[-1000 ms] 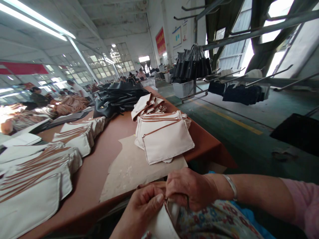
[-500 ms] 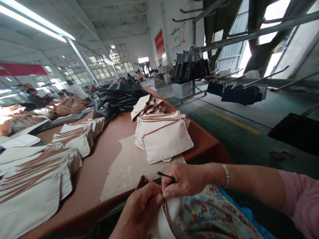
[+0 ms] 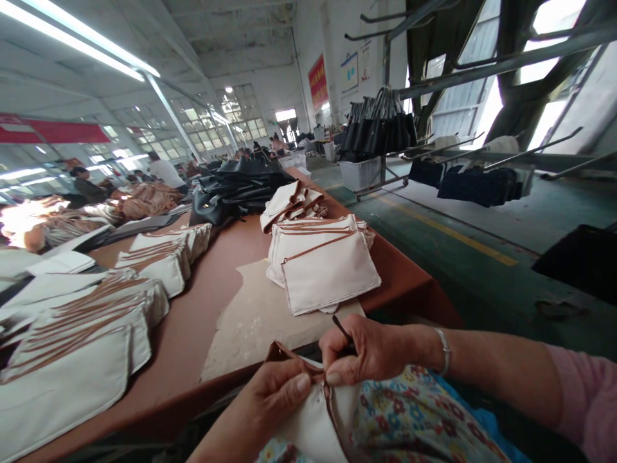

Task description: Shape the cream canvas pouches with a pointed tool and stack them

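A cream bag piece with brown trim lies over my lap, its trimmed opening facing up. My left hand is closed on that edge, thumb on top. Right beside it, my right hand pinches at the brown trim, thumb and finger pressed together. From the same fist a thin dark tool sticks up and to the left; its other end is hidden in the palm. Whatever small part sits between the right fingertips cannot be made out.
On the brown-topped table a stack of cream pouches lies on a cardboard sheet. Rows of similar pouches fill the left side. Black bag pieces are piled farther back. A metal rack with black bags stands right.
My right hand has turned slightly, so the dark tool now points more steeply upward. My left thumb lies flatter along the trim. The whole view has shifted a little.
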Tool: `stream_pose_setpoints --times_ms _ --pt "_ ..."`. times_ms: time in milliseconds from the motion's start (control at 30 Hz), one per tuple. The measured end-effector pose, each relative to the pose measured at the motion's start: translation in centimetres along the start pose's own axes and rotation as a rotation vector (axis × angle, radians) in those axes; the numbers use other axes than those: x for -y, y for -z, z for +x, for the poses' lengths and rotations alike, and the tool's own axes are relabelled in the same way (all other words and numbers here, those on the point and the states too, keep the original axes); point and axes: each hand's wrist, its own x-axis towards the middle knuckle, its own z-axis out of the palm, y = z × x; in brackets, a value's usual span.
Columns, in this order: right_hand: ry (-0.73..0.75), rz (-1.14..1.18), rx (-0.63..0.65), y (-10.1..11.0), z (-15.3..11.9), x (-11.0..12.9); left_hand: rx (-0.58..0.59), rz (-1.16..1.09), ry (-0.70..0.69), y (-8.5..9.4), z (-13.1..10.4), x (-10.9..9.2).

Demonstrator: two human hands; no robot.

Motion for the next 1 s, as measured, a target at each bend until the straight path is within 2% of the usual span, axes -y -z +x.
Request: stream_pose_setpoints --times_ms 100,167,233,333,433,500,567,667,733,800,900,1000 --pt "0.015 0.015 0.018 0.1 0.0 0.1 0.005 0.013 -0.027 -0.4 -0.1 0.1" --pt "0.003 0.029 0.024 0.2 0.0 0.2 -0.021 0.054 -0.072 -0.1 0.0 0.6" --pt "-0.009 0.041 0.011 0.5 0.0 0.2 -0.031 0.103 -0.085 1.1 -0.1 1.5" --pt "-0.031 0.061 -0.02 1.7 -0.3 -0.6 -0.006 0.142 -0.003 3.5 -0.5 3.2" --pt "-0.092 0.03 0.007 3.5 -0.5 -1.9 -0.03 0.207 0.017 5.0 -1.1 3.8" --pt "-0.093 -0.14 0.013 4.4 -0.2 -2.2 -0.092 0.348 -0.009 4.7 -1.1 3.1" --pt "-0.024 -0.343 -0.045 4.5 0.6 -1.7 -0.167 0.546 -0.039 3.6 -0.5 1.8" --pt "0.13 -0.384 -0.1 3.0 2.5 -0.2 -0.246 0.717 -0.124 1.6 1.1 -0.4" --pt "0.165 -0.337 -0.052 1.4 3.9 0.4 -0.256 0.662 -0.171 0.9 1.8 -1.4" --pt "0.106 -0.341 0.017 0.0 4.9 0.0 -0.249 0.575 -0.174 1.0 1.6 -1.4" --pt "0.01 -0.243 0.125 -0.8 5.6 -1.3 -0.182 0.51 -0.023 2.6 -0.2 0.1" --pt "-0.035 0.059 0.064 -0.1 5.3 -2.0 -0.043 0.322 0.141 4.7 -2.9 2.2"
